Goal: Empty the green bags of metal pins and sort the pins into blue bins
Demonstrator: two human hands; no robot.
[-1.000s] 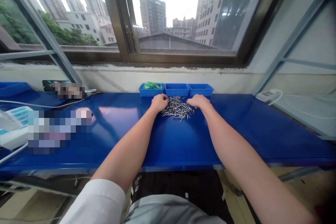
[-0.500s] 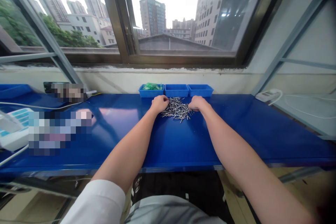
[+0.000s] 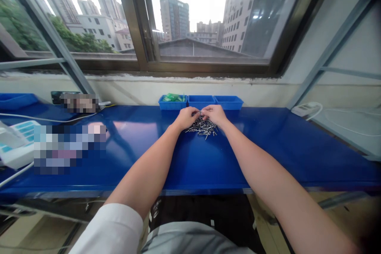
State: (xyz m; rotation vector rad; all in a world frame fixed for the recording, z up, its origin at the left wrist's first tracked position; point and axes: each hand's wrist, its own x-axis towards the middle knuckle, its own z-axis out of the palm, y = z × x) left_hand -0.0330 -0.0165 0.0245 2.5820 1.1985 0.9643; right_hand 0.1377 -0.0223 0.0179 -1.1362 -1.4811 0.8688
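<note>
A pile of small silver metal pins (image 3: 203,128) lies on the blue workbench (image 3: 193,158) in front of three small blue bins. My left hand (image 3: 186,118) and my right hand (image 3: 214,114) sit curled over the far side of the pile, fingertips almost touching each other above it. Both hands have their fingers bent down into the pins, cupping them from the two sides. The pins under my fingers are hidden. The left bin (image 3: 172,102) holds green parts; the middle bin (image 3: 201,101) and the right bin (image 3: 229,102) show only blue inside.
A white power strip (image 3: 305,108) with a cable lies at the right end by the wall. At the left are a white device (image 3: 14,143), blurred items, cables and another blue tray (image 3: 14,100). A window ledge runs behind the bench.
Both hands moved inward toward each other across the pile, and the pins have been pushed into a tighter heap between them.
</note>
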